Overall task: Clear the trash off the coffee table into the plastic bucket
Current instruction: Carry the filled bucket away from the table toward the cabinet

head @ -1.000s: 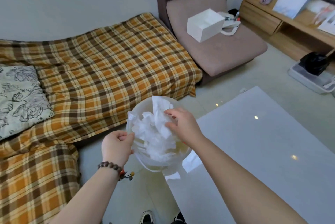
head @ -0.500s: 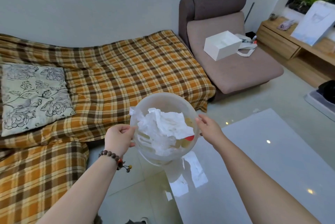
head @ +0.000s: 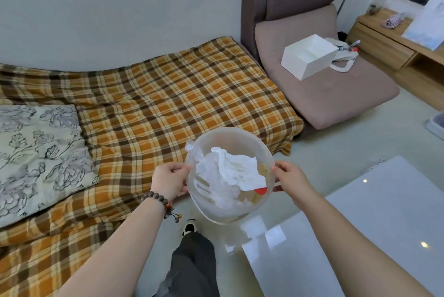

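Observation:
A translucent plastic bucket (head: 242, 138) hangs in the air above the floor, just off the near-left corner of the white glossy coffee table (head: 374, 229). Crumpled white tissue and plastic wrap (head: 228, 174) fill it, with a small red scrap (head: 261, 191) near its right side. My left hand (head: 169, 180) grips the bucket's left rim. My right hand (head: 289, 177) grips the right rim. The bucket's bottom is hidden by the trash.
A sofa bed with an orange plaid cover (head: 153, 99) and a floral cushion (head: 40, 152) lies to the left. A brown lounge chair (head: 312, 68) carries a white box (head: 308, 57). A wooden cabinet (head: 394, 42) stands at the right. My leg and shoe (head: 189, 229) are on the floor below.
My right hand left the tissue inside the bucket and took hold of the right rim. The bucket now hangs held on both sides, and my view has lifted and shifted.

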### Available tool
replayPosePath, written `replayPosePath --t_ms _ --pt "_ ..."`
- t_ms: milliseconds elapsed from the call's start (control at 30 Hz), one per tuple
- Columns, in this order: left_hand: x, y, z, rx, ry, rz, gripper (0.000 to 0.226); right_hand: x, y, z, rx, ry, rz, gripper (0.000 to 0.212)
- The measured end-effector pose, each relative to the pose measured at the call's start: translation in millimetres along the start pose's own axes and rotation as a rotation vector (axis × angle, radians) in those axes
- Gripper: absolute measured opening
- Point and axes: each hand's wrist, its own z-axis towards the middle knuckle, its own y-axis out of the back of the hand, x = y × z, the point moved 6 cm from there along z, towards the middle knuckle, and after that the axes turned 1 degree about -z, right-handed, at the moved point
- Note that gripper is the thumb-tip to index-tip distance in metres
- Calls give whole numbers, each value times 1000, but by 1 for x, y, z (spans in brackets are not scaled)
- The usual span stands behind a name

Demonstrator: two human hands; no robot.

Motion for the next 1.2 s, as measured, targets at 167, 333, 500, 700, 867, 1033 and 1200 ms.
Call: replayPosePath --t_ms 167,333,500,700,867,1033,1200 --pt "-51 2 104 133 0 78 10 33 -29 65 -138 -86 78 20" --pt "-106 -15 173 262 -51 151 8 63 -27 101 -274 -149 167 19" --pt "-140 -70 210 378 -79 188 14 70 11 117 -426 -182 241 21" --pt "-175 -169 229 533 -99 208 20 57 77 122 -572 -207 313 22" --pt "-208 -279 247 605 -118 265 18 36 151 158 -652 -229 372 22" --pt "-254 -427 256 663 -146 336 17 2 266 217 -671 -263 444 25" --pt "-311 -578 241 708 -124 352 19 -17 406 247 -721 -290 485 25"
